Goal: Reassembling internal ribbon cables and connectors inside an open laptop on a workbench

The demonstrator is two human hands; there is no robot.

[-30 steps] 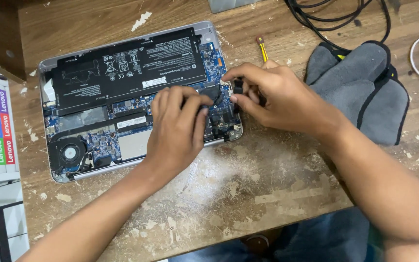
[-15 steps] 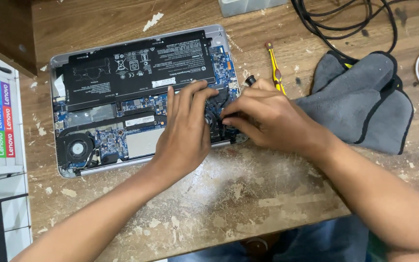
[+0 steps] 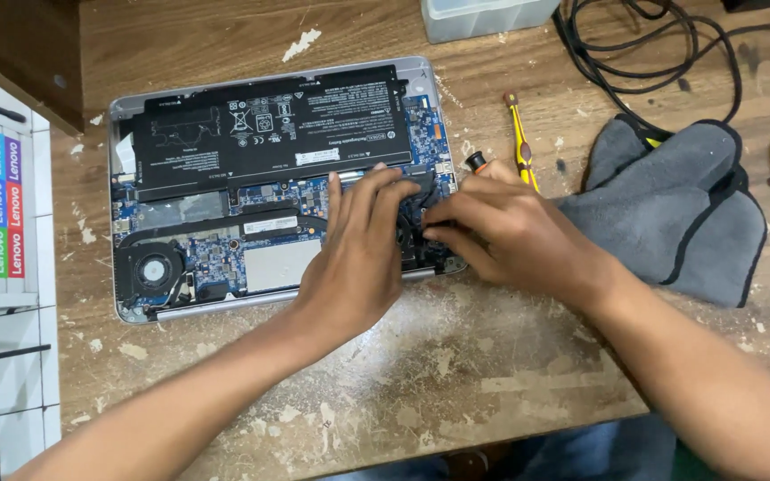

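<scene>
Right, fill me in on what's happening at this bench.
A person works with both bare hands inside an opened silver laptop lying bottom up on a worn wooden table. The left hand rests flat on the circuit board, fingers spread. The right hand pinches at a black part by the laptop's right edge; what it grips is hidden. A yellow-handled screwdriver and a crumpled grey cloth lie to the right, untouched.

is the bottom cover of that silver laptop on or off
Off. The silver laptop lies with its large black battery, blue circuit board and round black fan exposed.
</scene>
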